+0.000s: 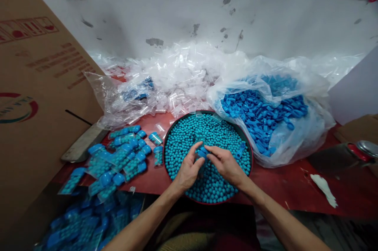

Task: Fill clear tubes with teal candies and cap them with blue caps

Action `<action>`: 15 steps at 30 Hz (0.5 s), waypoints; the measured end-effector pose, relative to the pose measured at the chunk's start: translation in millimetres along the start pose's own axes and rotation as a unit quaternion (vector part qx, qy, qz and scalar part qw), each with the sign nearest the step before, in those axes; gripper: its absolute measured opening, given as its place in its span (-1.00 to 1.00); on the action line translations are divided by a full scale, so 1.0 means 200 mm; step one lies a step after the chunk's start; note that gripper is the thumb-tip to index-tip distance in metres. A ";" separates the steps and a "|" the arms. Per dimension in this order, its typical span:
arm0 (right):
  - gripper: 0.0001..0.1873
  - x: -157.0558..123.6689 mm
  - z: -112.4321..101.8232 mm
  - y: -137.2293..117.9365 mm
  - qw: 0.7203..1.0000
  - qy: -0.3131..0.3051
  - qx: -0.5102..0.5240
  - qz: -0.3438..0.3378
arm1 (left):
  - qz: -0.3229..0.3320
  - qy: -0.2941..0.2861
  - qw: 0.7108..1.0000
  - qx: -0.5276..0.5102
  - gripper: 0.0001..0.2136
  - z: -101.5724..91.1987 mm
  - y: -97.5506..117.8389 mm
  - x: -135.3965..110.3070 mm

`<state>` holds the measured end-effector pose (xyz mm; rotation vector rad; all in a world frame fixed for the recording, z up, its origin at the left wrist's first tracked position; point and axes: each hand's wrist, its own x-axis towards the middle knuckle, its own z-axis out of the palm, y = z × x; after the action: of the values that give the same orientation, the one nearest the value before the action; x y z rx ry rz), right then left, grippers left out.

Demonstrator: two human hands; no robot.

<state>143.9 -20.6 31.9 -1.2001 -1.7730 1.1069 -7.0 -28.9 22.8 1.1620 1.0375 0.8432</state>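
My left hand [189, 169] and my right hand [226, 163] meet over a round tub [252, 164] filled with small turquoise balls [218, 188]. Between their fingertips is a blue plastic cap [202, 152]; both hands are closed on it. Whether a clear tube sits under the cap is hard to make out. Another loose blue cap [241, 149] lies on the balls, right of my right hand. To the left of the tub, filled clear tubes with blue caps [121, 155] lie in a heap, and one filled tube [158, 155] is close by the rim.
An open plastic bag of blue caps [262, 115] stands behind right. Clear empty tubes in plastic bags [186, 74] line the wall. A large cardboard box [38, 85] is at left, a dark flask [339, 156] at right. More filled tubes [85, 223] lie below the red table's edge [283, 192].
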 end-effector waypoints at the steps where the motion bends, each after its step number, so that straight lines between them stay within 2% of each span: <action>1: -0.56 -0.02 0.01 -0.01 0.998 -0.021 -0.054 -0.037 | 0.006 0.009 1.000 -0.008 -0.57 0.01 0.01 0.00; 3: -0.32 -0.05 0.03 -0.03 0.987 -0.052 -0.137 -0.070 | 0.017 0.019 0.999 -0.025 -0.62 0.02 0.02 0.00; 5: -0.16 -0.07 0.06 -0.03 0.977 -0.056 -0.195 -0.068 | 0.024 0.025 0.999 -0.029 -0.69 0.04 0.04 0.00; 11: -0.20 -0.08 0.14 0.02 0.951 0.025 -0.280 -0.129 | 0.021 0.025 0.999 -0.036 -0.83 0.06 0.04 -0.01; 15: -0.24 -0.09 0.18 0.04 0.946 0.063 -0.292 -0.125 | 0.025 0.056 0.998 -0.011 -0.84 0.07 0.01 0.00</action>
<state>118.9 -45.1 9.5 -1.2895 -2.1539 0.3484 6.8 -32.4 25.4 1.1368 1.0926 0.9661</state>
